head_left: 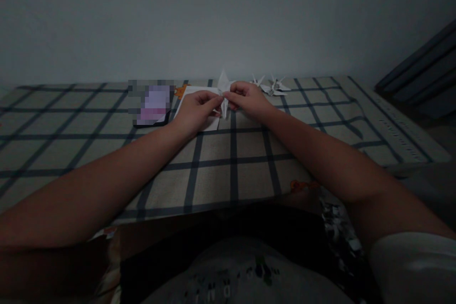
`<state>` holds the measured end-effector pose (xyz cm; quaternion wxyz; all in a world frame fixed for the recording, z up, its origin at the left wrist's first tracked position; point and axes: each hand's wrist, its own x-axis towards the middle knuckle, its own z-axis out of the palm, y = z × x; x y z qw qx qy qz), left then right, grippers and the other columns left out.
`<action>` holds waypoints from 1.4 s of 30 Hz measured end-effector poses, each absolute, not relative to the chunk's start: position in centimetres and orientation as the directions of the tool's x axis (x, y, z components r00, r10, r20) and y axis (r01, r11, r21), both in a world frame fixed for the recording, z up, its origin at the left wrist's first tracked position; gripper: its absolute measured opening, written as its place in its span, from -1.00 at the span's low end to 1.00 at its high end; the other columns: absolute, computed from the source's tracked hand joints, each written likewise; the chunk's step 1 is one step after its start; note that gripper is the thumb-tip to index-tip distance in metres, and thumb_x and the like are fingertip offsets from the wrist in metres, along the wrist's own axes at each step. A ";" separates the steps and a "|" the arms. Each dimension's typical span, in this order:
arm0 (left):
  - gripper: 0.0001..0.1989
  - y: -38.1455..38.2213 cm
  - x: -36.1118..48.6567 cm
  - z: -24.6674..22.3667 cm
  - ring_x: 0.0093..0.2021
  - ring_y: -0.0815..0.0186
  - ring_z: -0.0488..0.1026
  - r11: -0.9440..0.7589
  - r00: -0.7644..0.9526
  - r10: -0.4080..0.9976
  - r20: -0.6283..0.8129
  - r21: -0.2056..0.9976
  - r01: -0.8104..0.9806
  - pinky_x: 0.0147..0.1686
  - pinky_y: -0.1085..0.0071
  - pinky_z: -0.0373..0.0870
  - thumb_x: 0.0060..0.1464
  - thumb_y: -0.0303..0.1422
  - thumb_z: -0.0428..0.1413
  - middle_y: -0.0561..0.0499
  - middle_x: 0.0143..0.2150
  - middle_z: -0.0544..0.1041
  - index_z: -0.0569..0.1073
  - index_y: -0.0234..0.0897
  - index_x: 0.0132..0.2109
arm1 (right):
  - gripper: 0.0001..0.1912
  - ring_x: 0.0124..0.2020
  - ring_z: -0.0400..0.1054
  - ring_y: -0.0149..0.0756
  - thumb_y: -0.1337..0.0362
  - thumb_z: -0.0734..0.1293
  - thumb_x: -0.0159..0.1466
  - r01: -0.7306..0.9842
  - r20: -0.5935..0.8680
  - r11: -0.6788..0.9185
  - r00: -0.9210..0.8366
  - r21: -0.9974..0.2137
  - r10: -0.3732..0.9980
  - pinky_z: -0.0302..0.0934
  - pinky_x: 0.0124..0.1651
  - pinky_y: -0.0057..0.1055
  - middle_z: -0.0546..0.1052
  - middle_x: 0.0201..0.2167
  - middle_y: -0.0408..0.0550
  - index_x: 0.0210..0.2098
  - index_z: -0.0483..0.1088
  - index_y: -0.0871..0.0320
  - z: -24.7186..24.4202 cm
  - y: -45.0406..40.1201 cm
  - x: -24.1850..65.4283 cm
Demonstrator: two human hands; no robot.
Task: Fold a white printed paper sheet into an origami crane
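A folded white paper piece (223, 81) stands upright between my two hands, with one pointed end up and a narrow end down. My left hand (199, 110) pinches its left side between thumb and fingers. From the right, my right hand (249, 99) pinches the same piece, thumb towards its middle. The two thumbs nearly meet at the paper. White paper sheets (211, 124) lie flat on the cloth under and behind my left hand. Folded paper cranes (277, 87) rest just beyond my right hand.
A checked tablecloth (213, 152) covers the table, which stands against a grey wall. On the left lies a phone (153, 104) with a blurred screen. An orange object (182, 90) sits behind the sheets. Dark folded fabric (423, 66) is at the far right.
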<state>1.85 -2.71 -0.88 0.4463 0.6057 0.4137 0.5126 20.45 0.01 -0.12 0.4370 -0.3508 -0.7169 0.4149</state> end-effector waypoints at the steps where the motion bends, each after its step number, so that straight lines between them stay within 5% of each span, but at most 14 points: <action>1: -0.78 -2.6 1.8 -0.9 -0.41 0.40 0.49 -0.272 0.129 0.956 0.265 0.961 0.039 -0.33 0.46 0.54 0.09 -0.23 0.35 0.03 -0.40 0.57 0.56 -0.28 -0.35 | -0.68 -0.52 0.24 -0.52 0.20 0.42 0.41 0.127 0.337 0.408 -0.375 -0.904 0.863 0.19 -0.41 -0.56 0.37 -0.53 -0.26 -0.41 0.31 0.14 -0.2 0.0 20.4; 23: -0.76 -2.0 1.8 -1.0 -0.42 0.42 0.47 -0.267 0.084 0.959 0.269 0.963 -0.039 -0.37 0.51 0.50 0.02 -0.26 0.38 0.06 -0.43 0.53 0.51 -0.28 -0.40 | -0.77 -0.51 0.28 -0.56 0.42 0.36 0.42 0.107 0.350 0.413 -0.367 -0.904 0.862 0.19 -0.41 -0.58 0.40 -0.52 -0.26 -0.39 0.33 0.18 0.0 0.1 20.4; 42: -0.65 -1.8 1.7 -1.2 -0.51 0.43 0.42 -0.295 0.132 0.946 0.296 0.955 -0.022 -0.47 0.52 0.43 0.13 -0.14 0.35 0.07 -0.50 0.49 0.48 -0.26 -0.45 | -0.76 -0.54 0.31 -0.51 0.39 0.33 0.38 0.072 0.330 0.396 -0.428 -0.916 0.841 0.24 -0.42 -0.57 0.42 -0.55 -0.26 -0.39 0.23 0.12 -0.7 0.4 20.4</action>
